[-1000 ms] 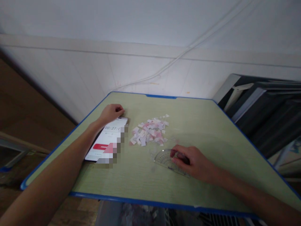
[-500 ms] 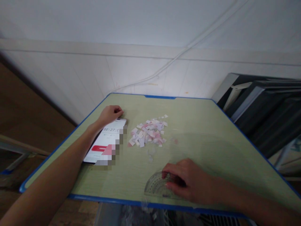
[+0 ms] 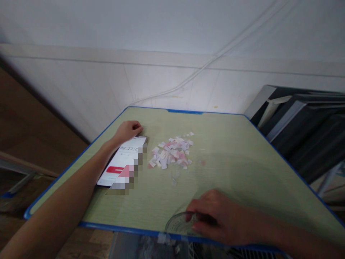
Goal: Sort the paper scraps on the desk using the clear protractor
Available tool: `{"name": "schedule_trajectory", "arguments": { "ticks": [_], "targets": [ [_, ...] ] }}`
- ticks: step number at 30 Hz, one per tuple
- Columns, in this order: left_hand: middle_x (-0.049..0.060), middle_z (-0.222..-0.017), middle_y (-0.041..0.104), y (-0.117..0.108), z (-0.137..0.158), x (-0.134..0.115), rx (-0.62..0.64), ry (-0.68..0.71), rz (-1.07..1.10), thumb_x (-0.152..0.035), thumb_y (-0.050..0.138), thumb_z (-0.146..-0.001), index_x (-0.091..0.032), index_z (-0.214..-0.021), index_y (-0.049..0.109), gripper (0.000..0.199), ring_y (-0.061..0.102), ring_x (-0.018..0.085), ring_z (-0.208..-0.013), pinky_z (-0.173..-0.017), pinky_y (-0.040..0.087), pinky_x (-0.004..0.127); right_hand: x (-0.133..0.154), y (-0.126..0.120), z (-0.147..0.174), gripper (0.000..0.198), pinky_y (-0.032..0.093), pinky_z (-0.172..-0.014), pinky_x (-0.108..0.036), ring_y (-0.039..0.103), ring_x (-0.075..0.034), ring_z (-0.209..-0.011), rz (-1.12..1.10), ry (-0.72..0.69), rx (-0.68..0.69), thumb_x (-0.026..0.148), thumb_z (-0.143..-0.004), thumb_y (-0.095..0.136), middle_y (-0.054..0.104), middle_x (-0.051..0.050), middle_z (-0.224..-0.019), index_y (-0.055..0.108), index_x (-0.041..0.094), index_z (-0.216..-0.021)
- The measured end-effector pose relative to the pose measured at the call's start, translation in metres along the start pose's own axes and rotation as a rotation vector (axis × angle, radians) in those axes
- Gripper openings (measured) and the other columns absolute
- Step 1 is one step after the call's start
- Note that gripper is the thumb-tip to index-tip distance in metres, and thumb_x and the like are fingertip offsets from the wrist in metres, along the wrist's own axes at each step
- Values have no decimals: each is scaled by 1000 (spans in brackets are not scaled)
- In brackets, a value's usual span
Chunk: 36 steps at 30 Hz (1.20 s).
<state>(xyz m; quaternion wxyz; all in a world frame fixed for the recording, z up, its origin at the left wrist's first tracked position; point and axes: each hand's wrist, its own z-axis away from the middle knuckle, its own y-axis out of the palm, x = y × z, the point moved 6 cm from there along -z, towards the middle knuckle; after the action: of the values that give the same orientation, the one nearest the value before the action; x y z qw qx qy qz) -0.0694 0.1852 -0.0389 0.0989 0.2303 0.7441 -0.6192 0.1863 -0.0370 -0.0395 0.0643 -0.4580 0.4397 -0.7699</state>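
My right hand (image 3: 215,217) grips a clear half-round protractor (image 3: 178,223) between thumb and fingers, low at the table's front edge. A few pale scraps (image 3: 162,237) are at that edge, just below the protractor. My left hand (image 3: 129,130) rests on the table past the top end of a phone (image 3: 122,163), its fingers curled closed with nothing visible in them. The phone's lit screen shows a running timer. To the right of the phone lies a loose heap of small white and pink paper pieces (image 3: 171,153). Some clear bits (image 3: 174,177) lie nearer me.
The greenish table (image 3: 229,136) has a blue rim and meets a white wall (image 3: 161,79) with a cable along it. Dark folded panels (image 3: 309,129) lean on the right, and a brown board (image 3: 35,108) stands left. Below the front edge is a bin-like container (image 3: 126,248) with scraps inside.
My right hand has drawn the protractor toward me to the front edge, and it now looks more tilted. More scraps show at the edge. My left hand has stayed put.
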Motion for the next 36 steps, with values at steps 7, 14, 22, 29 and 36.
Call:
{"name": "schedule_trajectory", "arguments": {
  "ticks": [7, 14, 22, 29, 36],
  "targets": [
    [3, -57, 58, 0, 0, 1, 1, -6, -22, -37, 47, -70, -16, -65, 60, 25, 49, 14, -57, -52, 33, 26, 5, 1, 4, 27, 43, -72, -28, 60, -17, -75, -28, -49, 61, 30, -86, 49, 71, -7, -86, 66, 20, -105],
    [3, -58, 60, 1, -2, 3, -15, 7, -30, -39, 47, -70, -17, -66, 62, 27, 50, 15, -58, -53, 32, 26, -21, -18, -1, 23, 36, -53, -22, 48, -11, -55, -91, 98, -234, 29, -86, 45, 59, -1, -64, 63, 17, -93],
    [4, -60, 60, 2, -2, 1, -1, 12, -45, -37, 47, -69, -16, -68, 63, 26, 50, 14, -57, -54, 32, 26, -51, -42, -6, 15, 22, -42, -20, 29, -8, -41, -184, 230, -548, 24, -79, 43, 33, 9, -45, 55, 15, -81],
    [3, -57, 58, 3, -2, 1, -5, 29, -21, -36, 47, -70, -16, -65, 60, 24, 48, 13, -55, -53, 32, 26, -48, -39, -11, 21, 26, -46, -21, 38, -9, -46, 16, 253, -516, 22, -81, 46, 45, 4, -51, 61, 13, -94],
    [3, -59, 60, 3, -3, 2, -20, 41, -32, -37, 47, -70, -17, -65, 60, 24, 50, 13, -56, -53, 32, 26, -49, -39, -19, 23, 25, -45, -20, 37, -9, -45, 45, 284, -491, 25, -83, 47, 39, 6, -48, 62, 13, -97]
  ]
}}
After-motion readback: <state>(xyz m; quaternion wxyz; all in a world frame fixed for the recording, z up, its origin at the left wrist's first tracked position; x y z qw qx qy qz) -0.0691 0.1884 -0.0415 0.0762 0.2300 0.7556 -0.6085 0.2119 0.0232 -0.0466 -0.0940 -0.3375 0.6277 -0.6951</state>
